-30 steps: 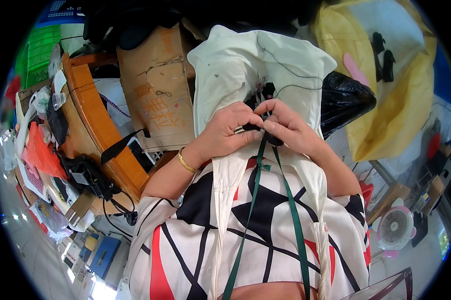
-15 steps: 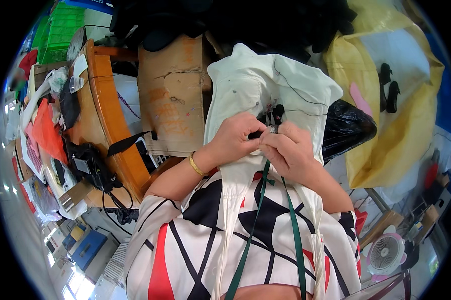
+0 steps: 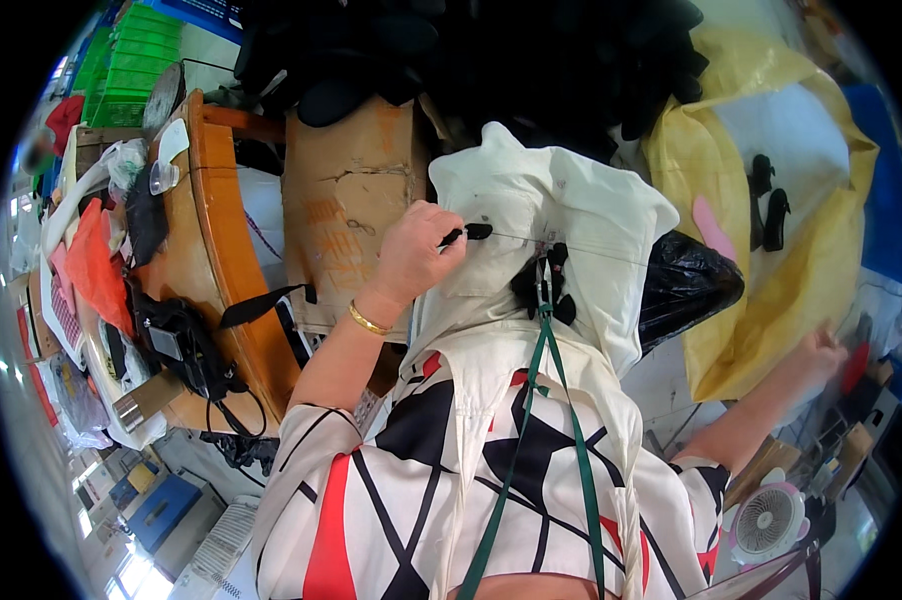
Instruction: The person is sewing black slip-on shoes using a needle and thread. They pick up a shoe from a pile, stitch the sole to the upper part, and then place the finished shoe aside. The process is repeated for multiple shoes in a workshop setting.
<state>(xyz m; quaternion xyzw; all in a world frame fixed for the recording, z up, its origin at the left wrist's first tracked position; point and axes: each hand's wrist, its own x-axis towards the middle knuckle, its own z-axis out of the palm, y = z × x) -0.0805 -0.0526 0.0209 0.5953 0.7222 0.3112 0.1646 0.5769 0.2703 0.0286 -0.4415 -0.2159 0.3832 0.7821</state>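
My left hand (image 3: 418,252) is closed on a small black fabric piece (image 3: 479,231), raised over the left side of a white apron (image 3: 491,275) on my lap. A thin dark thread (image 3: 581,243) runs from that piece across the apron to the right. My right hand (image 3: 819,357) is stretched far out to the right, blurred; its fingers look pressed together, and what they hold is too small to make out. Small metal snips (image 3: 544,283) on a green lanyard (image 3: 527,390) lie among several more black fabric pieces (image 3: 563,308) on the apron.
A worn cardboard box (image 3: 346,210) and a wooden chair (image 3: 214,220) stand at left. Dark items (image 3: 531,70) are heaped ahead. At right are a black plastic bag (image 3: 693,285), a yellow sack (image 3: 686,150) holding black pieces, and a small fan (image 3: 769,520).
Both hands were together over the apron's middle and have parted. The left has moved left with the black piece; the right has swung far right. The thread is now stretched between.
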